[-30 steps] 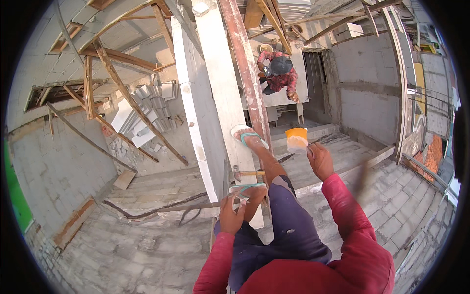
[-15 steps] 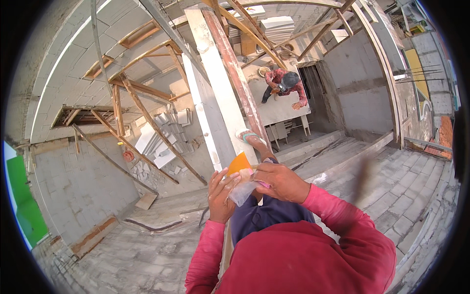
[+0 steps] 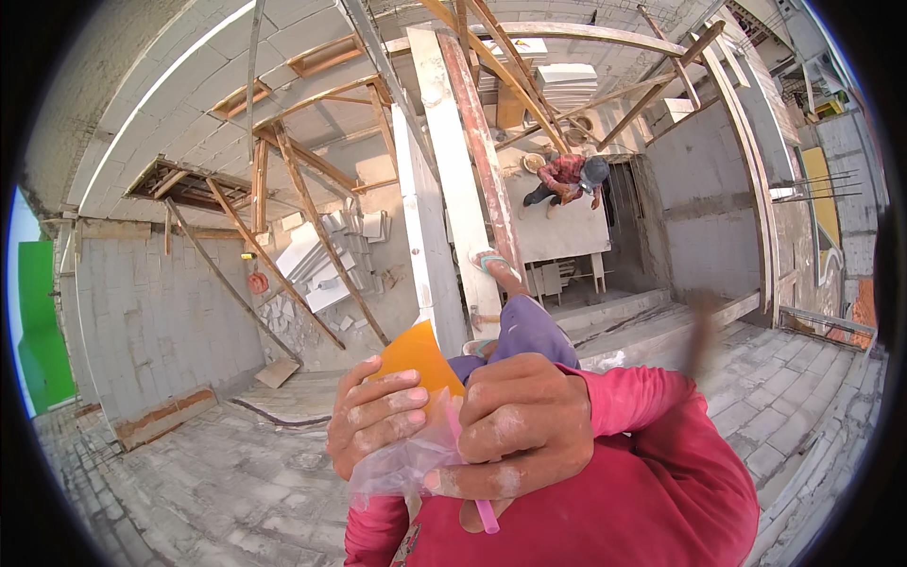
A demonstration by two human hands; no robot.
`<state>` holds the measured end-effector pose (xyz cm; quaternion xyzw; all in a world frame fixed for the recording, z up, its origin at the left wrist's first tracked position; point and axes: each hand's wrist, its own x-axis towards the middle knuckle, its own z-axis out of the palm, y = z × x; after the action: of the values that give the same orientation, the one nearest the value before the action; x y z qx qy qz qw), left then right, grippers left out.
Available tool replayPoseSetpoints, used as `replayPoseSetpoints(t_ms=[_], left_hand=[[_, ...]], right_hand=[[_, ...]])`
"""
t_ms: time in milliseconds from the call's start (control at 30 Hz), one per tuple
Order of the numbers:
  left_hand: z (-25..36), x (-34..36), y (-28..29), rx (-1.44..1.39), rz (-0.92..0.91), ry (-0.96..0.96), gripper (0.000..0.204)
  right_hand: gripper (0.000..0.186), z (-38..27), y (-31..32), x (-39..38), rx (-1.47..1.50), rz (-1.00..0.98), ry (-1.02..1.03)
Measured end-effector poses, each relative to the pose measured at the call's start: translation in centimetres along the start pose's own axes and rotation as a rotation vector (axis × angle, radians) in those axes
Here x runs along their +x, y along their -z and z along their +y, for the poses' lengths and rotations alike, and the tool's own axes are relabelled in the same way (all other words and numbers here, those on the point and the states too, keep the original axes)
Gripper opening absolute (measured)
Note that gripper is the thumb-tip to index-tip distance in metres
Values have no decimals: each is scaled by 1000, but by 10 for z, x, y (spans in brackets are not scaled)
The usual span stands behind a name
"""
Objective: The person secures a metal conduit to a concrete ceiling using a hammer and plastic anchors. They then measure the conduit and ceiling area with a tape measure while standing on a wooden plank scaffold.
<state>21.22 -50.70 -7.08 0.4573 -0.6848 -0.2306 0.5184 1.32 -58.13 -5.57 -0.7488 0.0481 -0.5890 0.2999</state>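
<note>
An orange-and-clear plastic bag [image 3: 420, 354] is held close in front of me, its clear part crumpled. My left hand [image 3: 376, 416] has its fingers wrapped over the left side of the bag. My right hand [image 3: 515, 425] grips it from the right along with a pink straw [image 3: 487, 515], whose lower end pokes out below my fingers. Beyond my hands, my sandalled foot [image 3: 491, 265] rests on a long pale beam [image 3: 444, 123]. A hammer [image 3: 482, 321] lies on that beam, partly hidden by my leg.
A co-worker [image 3: 565, 180] is on a white platform [image 3: 557, 241] below, right of a red beam [image 3: 487, 161]. Leaning timber props [image 3: 307, 217] and stacked white blocks [image 3: 326, 269] fill the left bay. Block walls [image 3: 709, 217] and a drop surround the beam.
My right hand has brought the bag inward from the right, and my left hand has risen onto it. My view has shifted. The co-worker has changed posture.
</note>
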Motion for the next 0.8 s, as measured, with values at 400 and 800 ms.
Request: replayPoseSetpoints(t_ms=[400,800], left_hand=[[64,2,53,118,-192,-167,12],[98,-24,72,91,-76,-199,13]], right_hand=[[3,-63,-49,42,128,336,163],[9,-87,-80,38,255,410,176]])
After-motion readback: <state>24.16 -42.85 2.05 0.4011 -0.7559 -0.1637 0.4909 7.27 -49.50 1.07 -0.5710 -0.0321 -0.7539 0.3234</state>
